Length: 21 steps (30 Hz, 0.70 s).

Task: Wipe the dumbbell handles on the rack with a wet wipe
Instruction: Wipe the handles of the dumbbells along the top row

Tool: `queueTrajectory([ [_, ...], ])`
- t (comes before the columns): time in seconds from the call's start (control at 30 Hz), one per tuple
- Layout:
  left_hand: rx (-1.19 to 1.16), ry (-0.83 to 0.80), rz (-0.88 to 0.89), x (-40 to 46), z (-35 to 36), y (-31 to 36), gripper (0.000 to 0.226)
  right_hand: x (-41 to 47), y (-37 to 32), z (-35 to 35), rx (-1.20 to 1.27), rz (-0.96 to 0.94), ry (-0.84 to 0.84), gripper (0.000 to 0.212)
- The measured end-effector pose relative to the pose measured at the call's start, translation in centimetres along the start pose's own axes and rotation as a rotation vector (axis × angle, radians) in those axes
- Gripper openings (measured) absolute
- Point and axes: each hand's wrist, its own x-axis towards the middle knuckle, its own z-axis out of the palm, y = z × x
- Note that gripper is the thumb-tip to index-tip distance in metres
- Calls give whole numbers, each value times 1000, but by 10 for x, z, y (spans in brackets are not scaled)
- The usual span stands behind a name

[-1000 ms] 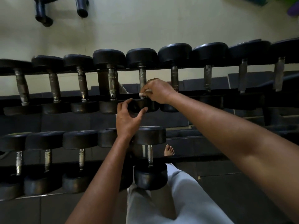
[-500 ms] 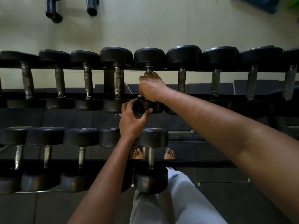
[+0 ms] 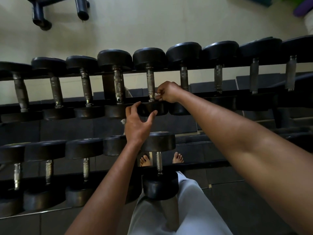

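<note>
Since half a second ago the right hand (image 3: 167,92) has slid back down the handle (image 3: 150,82) and now sits at its near end, pinching the wet wipe (image 3: 156,96) against the metal just above the front weight head (image 3: 152,109). The left hand (image 3: 138,123) is spread wide, fingertips on that head, probably to stop the dumbbell rolling on the rack (image 3: 220,95) while it gets rubbed. That's on the top row, middle-ish; handles either side look untouched.
</note>
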Motion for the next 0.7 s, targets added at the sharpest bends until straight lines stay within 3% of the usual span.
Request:
queueTrajectory([
  [0.1, 11, -10, -2, 1, -1, 1, 77, 4, 0, 3, -27, 40, 17, 4],
  [0.17, 30, -17, 4, 2, -3, 1, 78, 0, -2, 0, 93, 35, 92, 10],
  [0.3, 39, -31, -2, 2, -5, 2, 77, -17, -8, -7, 204, -136, 228, 17],
  [0.47, 47, -33, 5, 3, -4, 0, 77, -20, -14, 1, -139, -226, 136, 16],
  [0.57, 42, -35, -2, 5, -5, -2, 78, -23, -9, -3, -156, -254, 161, 17],
  [0.63, 43, -32, 2, 4, -5, -2, 78, -18, -11, -6, -101, -278, 244, 12],
  [0.7, 49, -25, 7, 4, -5, -2, 78, -4, -18, -9, 2, -267, 435, 11],
])
